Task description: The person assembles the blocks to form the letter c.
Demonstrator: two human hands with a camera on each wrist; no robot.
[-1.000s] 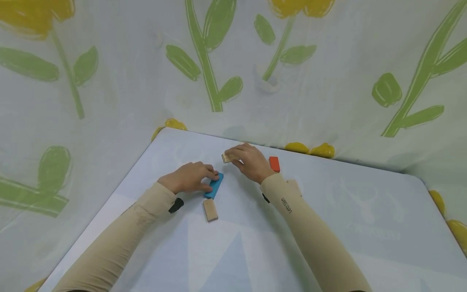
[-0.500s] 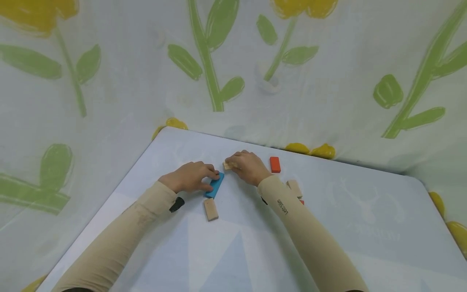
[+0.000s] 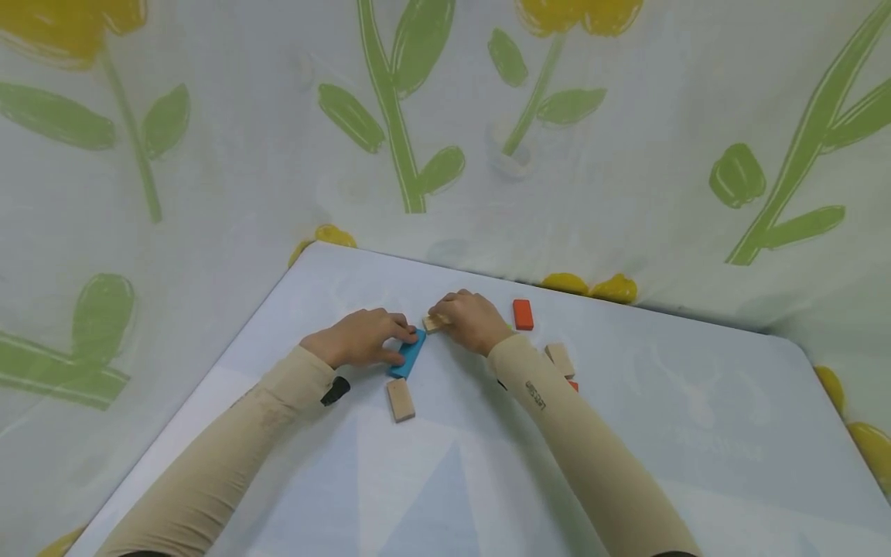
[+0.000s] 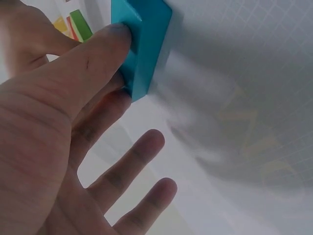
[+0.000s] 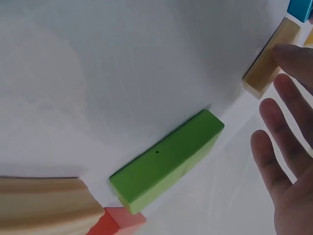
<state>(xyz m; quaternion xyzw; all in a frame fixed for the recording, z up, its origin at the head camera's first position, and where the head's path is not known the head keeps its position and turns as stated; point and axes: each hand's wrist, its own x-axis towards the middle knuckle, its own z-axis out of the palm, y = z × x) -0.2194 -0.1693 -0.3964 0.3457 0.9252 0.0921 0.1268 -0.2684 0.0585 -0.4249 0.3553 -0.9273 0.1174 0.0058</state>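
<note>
- Two bare hands work near the far edge of a pale table (image 3: pixel 431 495), both grasping blocks; beige sleeves (image 3: pixel 230 456) reach to the wrists.
- Left hand (image 3: pixel 362 338): thumb and fingers pinch a blue block (image 3: pixel 405 362), which slants on the tabletop; in the left wrist view the last two fingers extend away from it.
- Right hand (image 3: pixel 476 319): thumb and fingers pinch a small wooden block (image 3: pixel 432 324) at the blue block's far end. These lie very close together; the right wrist view shows a narrow gap. The hand covers part of the wooden block.
- At the blue block's near end lies a second wooden block (image 3: pixel 401 400); whether they touch is hard to tell.
- Beyond the right hand, a red block (image 3: pixel 523 315) lies near the table's far edge.
- Beside the right forearm lies a third wooden block (image 3: pixel 559 360), with a red piece (image 3: pixel 574 385) mostly hidden by the sleeve.
- A green block (image 5: pixel 166 159) fills the middle of the right wrist view; from the head, the right hand and cuff block nearly all of it.
- A black object (image 3: pixel 336 391) shows under the left wrist.
- Behind the table hangs a pale backdrop (image 3: pixel 257 170) with green stems and yellow flowers.
</note>
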